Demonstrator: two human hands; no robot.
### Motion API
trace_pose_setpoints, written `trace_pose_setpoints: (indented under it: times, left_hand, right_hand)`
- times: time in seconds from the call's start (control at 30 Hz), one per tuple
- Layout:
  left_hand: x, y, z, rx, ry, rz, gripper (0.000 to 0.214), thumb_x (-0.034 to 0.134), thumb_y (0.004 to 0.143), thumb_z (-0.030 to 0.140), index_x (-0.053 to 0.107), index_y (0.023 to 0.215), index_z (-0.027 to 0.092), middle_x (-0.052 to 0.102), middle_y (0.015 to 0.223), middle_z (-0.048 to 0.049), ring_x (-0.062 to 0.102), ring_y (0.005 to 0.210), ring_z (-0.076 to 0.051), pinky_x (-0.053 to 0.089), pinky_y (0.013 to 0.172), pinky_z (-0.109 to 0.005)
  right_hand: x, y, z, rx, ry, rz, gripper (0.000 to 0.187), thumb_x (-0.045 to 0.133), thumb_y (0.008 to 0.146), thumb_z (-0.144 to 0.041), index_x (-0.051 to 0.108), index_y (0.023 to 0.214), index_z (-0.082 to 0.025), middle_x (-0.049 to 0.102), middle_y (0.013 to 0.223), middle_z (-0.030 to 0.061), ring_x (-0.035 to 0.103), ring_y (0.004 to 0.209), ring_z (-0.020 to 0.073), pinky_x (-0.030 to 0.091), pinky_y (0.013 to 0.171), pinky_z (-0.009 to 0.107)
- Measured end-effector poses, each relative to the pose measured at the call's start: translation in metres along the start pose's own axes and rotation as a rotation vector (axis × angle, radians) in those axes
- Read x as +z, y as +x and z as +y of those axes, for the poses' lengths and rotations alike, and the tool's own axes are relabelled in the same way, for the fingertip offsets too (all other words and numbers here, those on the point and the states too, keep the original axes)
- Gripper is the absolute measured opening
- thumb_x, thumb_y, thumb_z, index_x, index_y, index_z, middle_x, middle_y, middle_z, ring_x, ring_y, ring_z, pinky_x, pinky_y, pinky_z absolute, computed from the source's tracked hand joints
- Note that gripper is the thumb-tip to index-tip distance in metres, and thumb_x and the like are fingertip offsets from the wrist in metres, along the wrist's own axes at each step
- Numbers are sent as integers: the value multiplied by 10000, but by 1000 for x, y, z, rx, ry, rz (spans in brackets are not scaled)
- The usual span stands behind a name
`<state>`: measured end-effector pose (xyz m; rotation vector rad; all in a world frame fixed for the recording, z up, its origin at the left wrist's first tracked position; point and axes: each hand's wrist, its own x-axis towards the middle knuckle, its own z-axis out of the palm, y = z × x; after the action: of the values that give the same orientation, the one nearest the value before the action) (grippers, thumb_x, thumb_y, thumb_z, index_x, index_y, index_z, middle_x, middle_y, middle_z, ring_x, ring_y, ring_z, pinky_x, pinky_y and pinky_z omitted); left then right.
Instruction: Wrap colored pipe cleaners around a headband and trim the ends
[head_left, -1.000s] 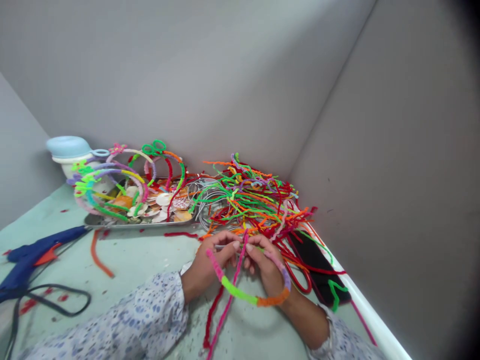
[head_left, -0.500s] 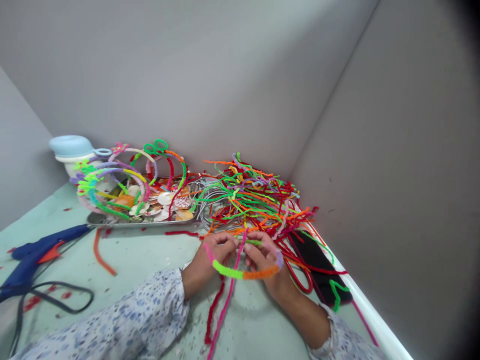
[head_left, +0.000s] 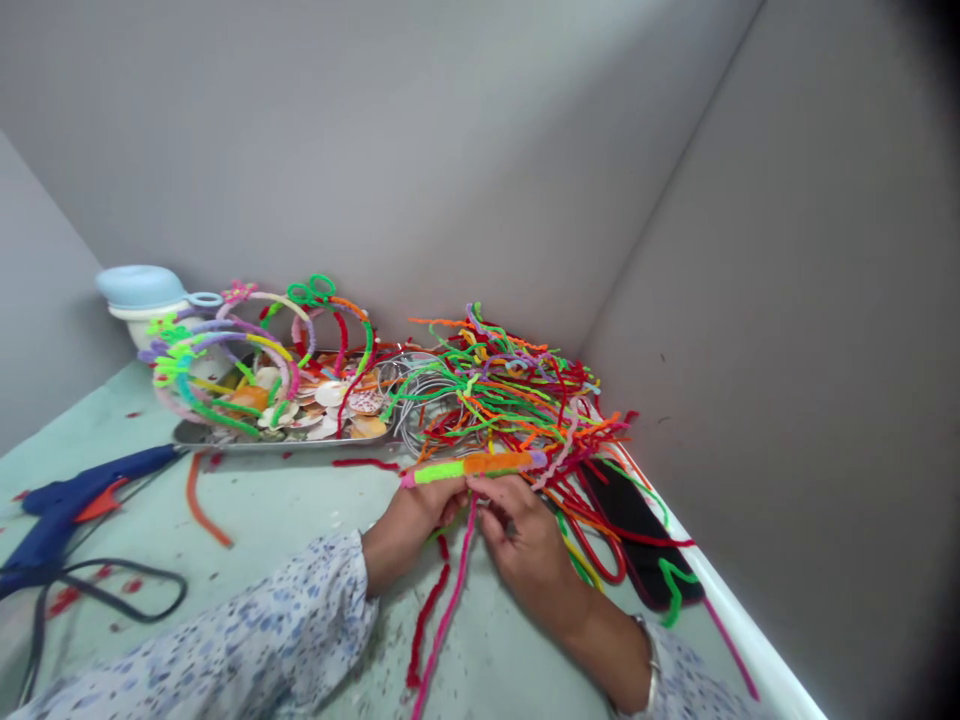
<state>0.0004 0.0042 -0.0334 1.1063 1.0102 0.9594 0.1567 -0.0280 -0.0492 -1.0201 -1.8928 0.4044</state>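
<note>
**Two-hand pinch on a pipe-cleaner band (head_left: 472, 465)**

Left hand (head_left: 411, 527) and right hand (head_left: 525, 535) are closed on the band, which lies level just in front of the loose pipe-cleaner pile (head_left: 510, 390). A pink pipe cleaner (head_left: 448, 610) hangs from between the hands. Risk: moved forward, the band's fuzz could snag the pile; a slack pinch could drop it there.

The scene is viewed from a head-worn camera, placed above and behind the left hand (head_left: 409, 530) and right hand (head_left: 529, 535) and tilted forward and down. The hands are seen at close range, low in the frame and just below centre. Beyond them, the pale green tabletop (head_left: 300, 520) and a corner of grey walls (head_left: 300, 170) are taken in.
</note>
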Motion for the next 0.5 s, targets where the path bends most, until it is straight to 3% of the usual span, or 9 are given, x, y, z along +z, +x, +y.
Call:
trace_pose_setpoints:
  times: [0.2,0.37,0.5]
  left_hand:
    - [6,0,4,-11,-39,-36,235,558,717,318,485,548,171,388,468,55,275,404,-63,151,423,-243]
    - [7,0,5,-9,-69,-25,218,572,692,327,481,569,172,362,458,68,265,397,-58,145,419,-235]
    - [7,2,3,-33,-75,-32,214,570,715,348,516,618,166,372,474,68,257,389,-54,134,414,-235]
  right_hand:
    - [1,1,0,56,-97,43,267,532,847,-92,635,1035,-252,650,949,59,620,911,213,520,816,362]
    - [-2,2,-2,66,-48,86,173,533,869,-139,638,948,-251,637,891,42,608,854,201,504,773,344]
    - [-2,0,-1,256,172,186,77,534,894,-230,594,942,-246,640,885,38,620,808,192,510,720,327]
